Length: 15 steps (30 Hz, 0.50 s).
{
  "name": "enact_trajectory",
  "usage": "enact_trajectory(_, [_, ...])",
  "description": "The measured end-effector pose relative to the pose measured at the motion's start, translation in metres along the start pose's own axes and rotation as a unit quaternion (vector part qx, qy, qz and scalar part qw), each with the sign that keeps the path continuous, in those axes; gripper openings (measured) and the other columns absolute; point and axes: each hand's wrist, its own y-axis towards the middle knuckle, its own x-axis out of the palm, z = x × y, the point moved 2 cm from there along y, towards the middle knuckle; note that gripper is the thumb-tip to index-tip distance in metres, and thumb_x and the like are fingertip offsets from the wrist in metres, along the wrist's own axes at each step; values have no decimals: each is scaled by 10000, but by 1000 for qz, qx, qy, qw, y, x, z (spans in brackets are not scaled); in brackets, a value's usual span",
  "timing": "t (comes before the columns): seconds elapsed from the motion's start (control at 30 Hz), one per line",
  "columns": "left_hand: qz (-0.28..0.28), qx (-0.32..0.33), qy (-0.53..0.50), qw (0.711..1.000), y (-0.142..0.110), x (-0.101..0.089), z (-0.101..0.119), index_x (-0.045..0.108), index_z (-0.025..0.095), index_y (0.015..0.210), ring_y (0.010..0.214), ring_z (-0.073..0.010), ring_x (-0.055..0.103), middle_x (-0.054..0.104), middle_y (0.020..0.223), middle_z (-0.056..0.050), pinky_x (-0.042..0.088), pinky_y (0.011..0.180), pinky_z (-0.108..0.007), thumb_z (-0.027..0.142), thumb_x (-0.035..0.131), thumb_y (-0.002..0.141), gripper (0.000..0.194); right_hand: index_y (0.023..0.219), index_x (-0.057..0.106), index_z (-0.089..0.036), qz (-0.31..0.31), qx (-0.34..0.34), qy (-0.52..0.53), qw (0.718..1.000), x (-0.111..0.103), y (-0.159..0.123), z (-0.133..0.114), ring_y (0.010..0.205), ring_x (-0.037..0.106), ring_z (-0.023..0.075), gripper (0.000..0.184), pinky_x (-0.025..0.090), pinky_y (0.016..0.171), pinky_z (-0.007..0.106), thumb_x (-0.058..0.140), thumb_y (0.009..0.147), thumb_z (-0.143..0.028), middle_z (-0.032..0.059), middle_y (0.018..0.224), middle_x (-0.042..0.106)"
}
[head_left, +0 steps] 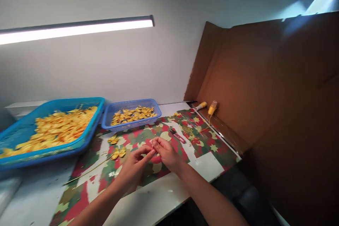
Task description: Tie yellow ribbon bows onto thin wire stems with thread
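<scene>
My left hand [138, 159] and my right hand [165, 151] meet over the patterned table cover [156, 169], thumbs and fingertips pinched together. Whatever lies between the fingertips is too small to make out. Left of my hands a yellow artificial flower [118, 153] lies on the cover, its thin stem [90, 171] stretching toward the lower left. Another yellow flower piece [113, 140] rests just behind it. Beyond my right hand lies a pair of thread snips [178, 136] with red handles.
A large blue basket [99, 113] of yellow petals stands at the left. Beside it is a smaller blue-violet basket [129, 126] with small yellow pieces. Two yellow-and-white bottles or spools [212, 107] lie by a tall cardboard wall [265, 84] on the right.
</scene>
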Motion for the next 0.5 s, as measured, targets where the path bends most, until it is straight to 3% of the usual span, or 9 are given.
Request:
enact_trajectory(0.13, [-46,-31,-60,997,11,25,-2,672,192,736,694,-173,597,663,732,-17,491,623,-255,580,629,730,391,756,462,-219,48,8,57,997,-24,-21,2,616,444,111,532,417,616,259,489,739,-750,-24,706,460])
enact_trajectory(0.27, [-102,-40,-57,992,20,46,-12,650,180,688,611,-152,551,621,668,-17,461,542,-235,605,618,729,427,757,557,-204,80,48,120,988,-48,-36,11,590,499,117,495,425,576,262,705,605,-651,-21,677,539])
enact_trajectory(0.37, [-140,-26,-48,989,23,62,-19,667,178,728,616,-148,557,639,719,-31,469,541,-229,579,607,758,406,726,588,-199,110,41,87,989,-65,-46,16,602,537,126,424,456,613,276,721,622,-587,-15,660,581])
enact_trajectory(0.43, [-123,-9,-25,992,24,66,-23,685,201,849,681,-167,599,669,828,-46,507,591,-245,559,607,770,375,721,588,-205,175,15,13,984,-88,-54,16,603,555,137,374,468,610,279,675,684,-566,-8,650,601])
enact_trajectory(0.5, [-78,8,20,997,22,64,-27,673,236,959,750,-194,638,680,885,-48,539,639,-263,559,587,784,376,736,577,-215,295,-7,-79,952,-128,-68,13,611,563,150,333,474,606,286,620,738,-545,6,669,619])
